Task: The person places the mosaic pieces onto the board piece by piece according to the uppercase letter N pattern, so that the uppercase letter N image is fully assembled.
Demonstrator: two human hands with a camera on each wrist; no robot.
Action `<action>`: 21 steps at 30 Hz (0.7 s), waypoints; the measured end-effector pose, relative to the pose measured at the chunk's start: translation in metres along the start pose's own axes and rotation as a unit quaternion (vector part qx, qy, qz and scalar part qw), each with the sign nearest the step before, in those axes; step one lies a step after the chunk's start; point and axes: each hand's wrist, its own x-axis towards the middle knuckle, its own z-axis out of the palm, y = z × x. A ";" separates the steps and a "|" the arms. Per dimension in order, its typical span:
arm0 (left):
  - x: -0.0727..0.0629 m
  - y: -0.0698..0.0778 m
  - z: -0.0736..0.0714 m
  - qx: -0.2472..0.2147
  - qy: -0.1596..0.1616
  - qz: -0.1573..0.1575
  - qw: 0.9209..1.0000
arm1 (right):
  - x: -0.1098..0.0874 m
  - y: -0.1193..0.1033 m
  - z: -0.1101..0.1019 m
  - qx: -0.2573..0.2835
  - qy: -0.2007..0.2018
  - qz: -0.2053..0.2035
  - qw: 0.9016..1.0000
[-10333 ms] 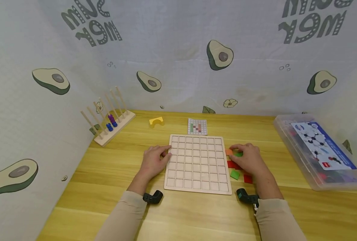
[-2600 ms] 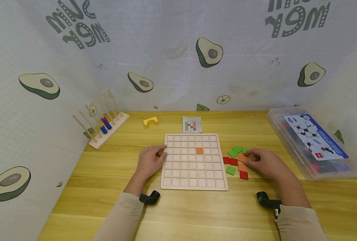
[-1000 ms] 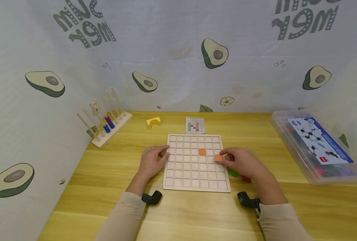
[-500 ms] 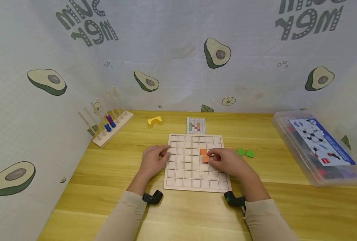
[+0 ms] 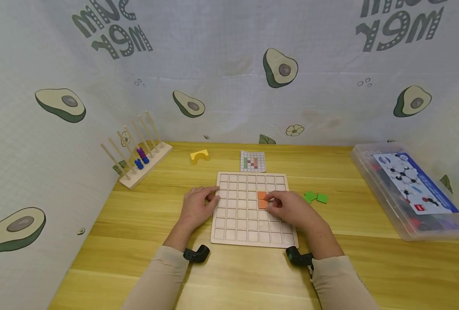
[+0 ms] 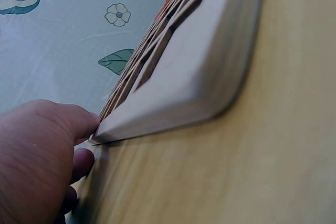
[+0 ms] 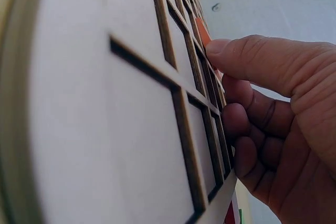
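A wooden grid board (image 5: pixel 231 213) lies on the table. My right hand (image 5: pixel 297 209) is over its right half, thumb and index finger pinching an orange square tile (image 5: pixel 262 204). That tile sits in or right at a cell directly below another orange tile (image 5: pixel 262 195). In the right wrist view the thumb (image 7: pixel 220 48) overlaps an orange edge. My left hand (image 5: pixel 198 206) rests beside the board, index finger and thumb touching its left edge. Green tiles (image 5: pixel 321 198) lie right of the board; red ones are mostly hidden behind my right hand.
Behind the board lies a small printed grid card (image 5: pixel 252 162). A yellow arch block (image 5: pixel 200 156) and a peg stand (image 5: pixel 148 167) with blue and purple pieces are at the back left. A clear plastic box (image 5: pixel 404 193) stands at the right.
Earlier the board held no tiles; one orange tile was laid first. My right hand then took a second from the pile, carried it left and lowered it below the first. My left hand stayed.
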 end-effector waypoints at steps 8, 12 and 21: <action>-0.001 0.000 0.000 -0.001 0.004 0.004 1.000 | -0.001 -0.001 0.001 0.010 0.000 0.009 1.000; -0.001 0.000 0.000 -0.001 0.004 0.005 1.000 | -0.001 -0.001 0.001 0.011 0.000 0.005 1.000; 0.000 -0.001 0.000 0.003 0.002 0.005 1.000 | 0.000 -0.001 0.001 0.017 -0.002 0.006 1.000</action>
